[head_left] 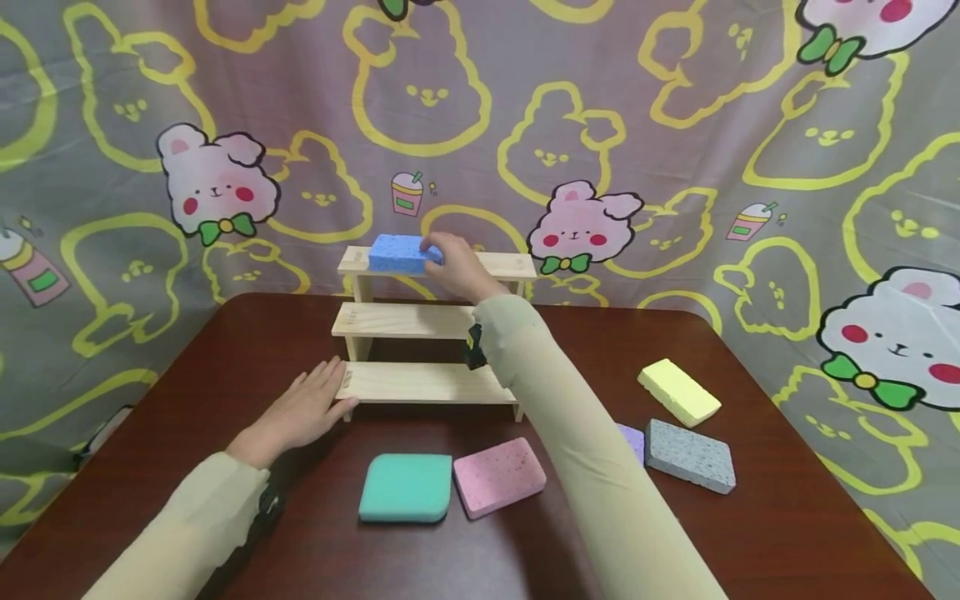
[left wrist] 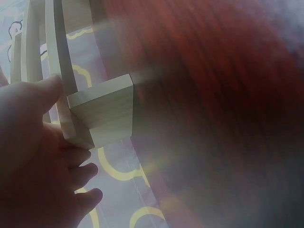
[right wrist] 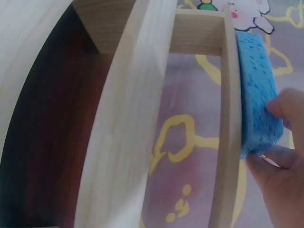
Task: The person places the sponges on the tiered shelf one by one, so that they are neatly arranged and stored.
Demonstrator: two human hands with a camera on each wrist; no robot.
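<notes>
One blue sponge (head_left: pixel 399 254) | lengthwise along top shelf (head_left: pixel 506 265) | right fingers (head_left: pixel 441 242) gripping it | left fingers (head_left: pixel 324 379) straight, touching rack (head_left: pixel 427 383)

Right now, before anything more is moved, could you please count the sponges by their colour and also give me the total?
Blue sponge: 1
Green sponge: 1
Pink sponge: 1
Purple sponge: 1 (partly hidden by the right sleeve)
Grey sponge: 1
Yellow sponge: 1
Total: 6
</notes>
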